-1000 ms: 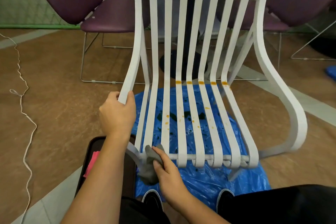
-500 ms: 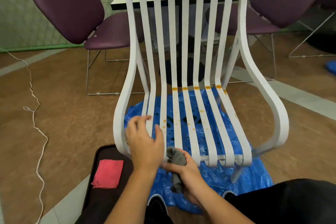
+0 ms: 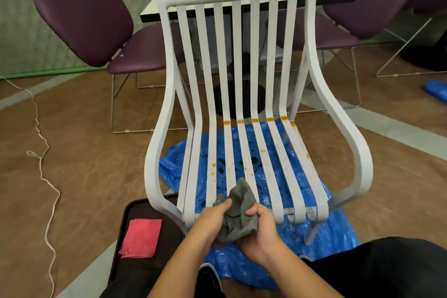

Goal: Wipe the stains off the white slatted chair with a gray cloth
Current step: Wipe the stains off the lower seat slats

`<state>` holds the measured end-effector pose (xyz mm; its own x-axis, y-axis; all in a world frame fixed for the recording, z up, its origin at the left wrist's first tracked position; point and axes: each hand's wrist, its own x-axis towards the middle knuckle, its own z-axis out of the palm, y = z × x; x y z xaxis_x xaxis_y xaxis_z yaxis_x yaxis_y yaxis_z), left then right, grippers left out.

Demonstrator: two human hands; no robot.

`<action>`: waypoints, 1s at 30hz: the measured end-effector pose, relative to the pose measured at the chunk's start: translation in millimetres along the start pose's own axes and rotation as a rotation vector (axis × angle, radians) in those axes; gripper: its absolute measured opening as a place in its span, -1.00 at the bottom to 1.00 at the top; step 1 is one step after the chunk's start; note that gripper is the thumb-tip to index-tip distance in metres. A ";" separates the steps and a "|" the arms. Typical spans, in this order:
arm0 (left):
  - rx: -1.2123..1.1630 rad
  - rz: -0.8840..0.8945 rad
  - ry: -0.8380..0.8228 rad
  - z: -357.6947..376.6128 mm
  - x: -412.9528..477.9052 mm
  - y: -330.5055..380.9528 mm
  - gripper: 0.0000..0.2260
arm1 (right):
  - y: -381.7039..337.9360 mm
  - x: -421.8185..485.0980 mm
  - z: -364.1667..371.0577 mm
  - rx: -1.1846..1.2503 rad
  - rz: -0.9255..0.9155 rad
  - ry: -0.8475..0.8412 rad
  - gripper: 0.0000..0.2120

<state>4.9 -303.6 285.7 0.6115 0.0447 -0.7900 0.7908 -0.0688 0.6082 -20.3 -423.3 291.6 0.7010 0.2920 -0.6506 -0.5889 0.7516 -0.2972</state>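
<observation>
Left hand joined right hand, both gripping gray cloth; seemingly clear of chair.

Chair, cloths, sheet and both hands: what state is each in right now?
White chair: upright, orange stains on the seat slats.
Gray cloth: bunched, held in both hands at the seat's front edge.
Left hand: closed on the cloth.
Right hand: closed on the cloth.
Pink cloth: folded flat, untouched.
Blue sheet: crinkled, spread under the chair.
</observation>
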 end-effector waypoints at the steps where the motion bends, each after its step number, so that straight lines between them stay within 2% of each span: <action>1: -0.007 0.022 0.003 -0.6 0.5 1.2 -0.58 | -1.9 0.2 -0.2 0.013 -0.011 0.013 -0.47; 5: -0.007 0.148 0.023 -0.9 1.9 6.7 -0.80 | -9.6 3.3 -1.0 0.000 -0.057 0.004 -0.49; 8: 0.041 0.204 0.006 -3.2 6.2 6.8 -0.86 | -13.1 5.1 0.1 -0.031 -0.096 -0.004 -0.51; 11: 0.384 0.318 0.144 -7.2 6.7 9.1 -0.78 | -13.3 5.7 5.9 -0.137 -0.105 0.008 -0.56; 13: 0.642 0.385 0.280 -12.4 3.7 13.8 -0.74 | -11.8 9.8 11.7 -0.372 -0.169 0.114 -0.63; 15: 0.771 0.441 0.430 -19.8 0.1 20.9 -0.74 | -7.8 20.9 18.6 -0.672 -0.287 0.241 -0.66; 17: 0.835 0.497 0.605 -28.2 -2.7 29.8 -0.75 | -4.1 41.9 24.7 -0.979 -0.415 0.287 -0.46; 19: 0.811 0.546 0.729 -37.3 -2.7 36.4 -0.77 | 6.2 65.7 33.2 -1.221 -0.477 0.279 -0.31; 22: 0.759 0.545 0.763 -45.1 0.5 41.1 -0.76 | 32.7 101.1 36.3 -1.581 -0.550 0.191 -0.34; 25: 0.699 0.577 0.733 -49.3 1.6 44.4 -0.77 | 52.1 129.7 28.0 -1.658 -0.435 0.155 -0.10; 28: 0.611 0.728 0.648 -53.6 -1.2 49.0 -0.84 | 57.2 142.1 24.4 -1.667 -0.397 0.253 -0.18; 30: 0.529 0.969 0.643 -56.6 -10.1 54.6 -0.89 | 57.6 142.3 23.0 -1.708 -0.470 0.266 -0.21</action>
<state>43.5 -251.3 331.3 0.9497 0.2156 0.2271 -0.0009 -0.7235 0.6903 54.7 -324.9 198.0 0.9400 0.0322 -0.3396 -0.2221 -0.6980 -0.6808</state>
